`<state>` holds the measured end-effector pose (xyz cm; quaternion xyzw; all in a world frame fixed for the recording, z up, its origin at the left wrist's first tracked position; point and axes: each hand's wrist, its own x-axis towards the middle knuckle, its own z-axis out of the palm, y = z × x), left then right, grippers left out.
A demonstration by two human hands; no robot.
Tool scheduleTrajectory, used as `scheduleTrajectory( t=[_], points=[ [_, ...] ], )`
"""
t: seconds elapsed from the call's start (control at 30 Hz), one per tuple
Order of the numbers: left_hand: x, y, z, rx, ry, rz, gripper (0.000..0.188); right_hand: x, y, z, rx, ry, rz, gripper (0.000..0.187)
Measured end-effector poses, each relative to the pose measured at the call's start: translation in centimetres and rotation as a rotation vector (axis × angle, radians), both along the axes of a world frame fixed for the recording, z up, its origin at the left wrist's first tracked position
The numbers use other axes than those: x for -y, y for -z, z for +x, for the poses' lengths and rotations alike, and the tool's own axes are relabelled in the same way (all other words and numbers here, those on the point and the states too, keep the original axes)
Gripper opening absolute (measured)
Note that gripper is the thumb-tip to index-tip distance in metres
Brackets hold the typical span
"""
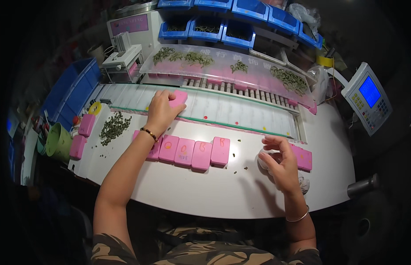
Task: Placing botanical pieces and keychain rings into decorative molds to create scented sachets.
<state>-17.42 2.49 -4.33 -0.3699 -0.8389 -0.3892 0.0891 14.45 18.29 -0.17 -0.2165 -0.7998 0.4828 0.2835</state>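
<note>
White and smooth, the table (205, 194) spreads in a broad sheet with a curved near edge, and across its far side runs a long glass-topped strip (232, 110) with green edges. Behind that leans a clear plastic sheet (221, 70) bearing a line of pale printed characters and clumps of curled green pieces (290, 81), below blue plastic bins (204, 36). At the right stands a pale keypad unit (369, 99) with a lit blue screen. Thumb and fingers of the left hand (160, 109) grip a pink block (179, 98), flat-sided with rounded corners, over the glass strip; whether it rests on the glass is hard to make out. Well apart, the right hand (283, 164) is released, its fingers loosely curled and the thumb parted from the index finger, just beside a rounded white bundle (262, 162). Between the hands lies a row of similar pink blocks (201, 155), hand-marked in orange and red with looping strokes, one also bearing small bluish writing. Smallest are the rough, dark green bits (115, 128) heaped left of the left forearm, with a few crumbs scattered near the row.
</note>
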Motion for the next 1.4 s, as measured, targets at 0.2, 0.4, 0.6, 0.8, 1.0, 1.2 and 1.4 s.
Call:
scheduleTrajectory(
  t=[0.2, 0.4, 0.6, 0.8, 1.0, 1.2, 1.4],
  points=[
    [-1.8, 0.2, -1.8, 0.004, -0.052, 0.006, 0.035, -0.7, -0.6, 2.0, 0.087, 0.029, 0.098, 0.034],
    [0.1, 0.6, -7.8, 0.099, -0.241, 0.031, 0.027, 0.2, -1.1, 1.7, 0.04, -0.053, 0.12, 0.033],
    [3.2, -0.8, -6.8, -0.069, -0.223, -0.093, 0.03, -0.8, -1.1, 2.3, 0.056, -0.046, 0.201, 0.031],
    [3.1, 1.3, -8.6, -0.108, -0.012, -0.068, 0.035, -6.2, -1.9, 7.3, 0.153, 0.345, 0.358, 0.036],
    [3.7, 0.8, -11.1, -0.151, 0.031, -0.081, 0.03, -13.3, -0.3, 15.6, 0.296, 0.538, 0.238, 0.052],
    [2.1, -0.3, -5.1, -0.358, -0.049, -0.17, 0.041, -14.1, 1.7, 17.4, 0.449, 0.421, 0.02, 0.068],
    [2.1, -2.2, 2.1, -0.228, 0.177, -0.111, 0.044, -13.7, 2.0, 12.1, 0.473, 0.146, -0.002, 0.067]
  ],
)
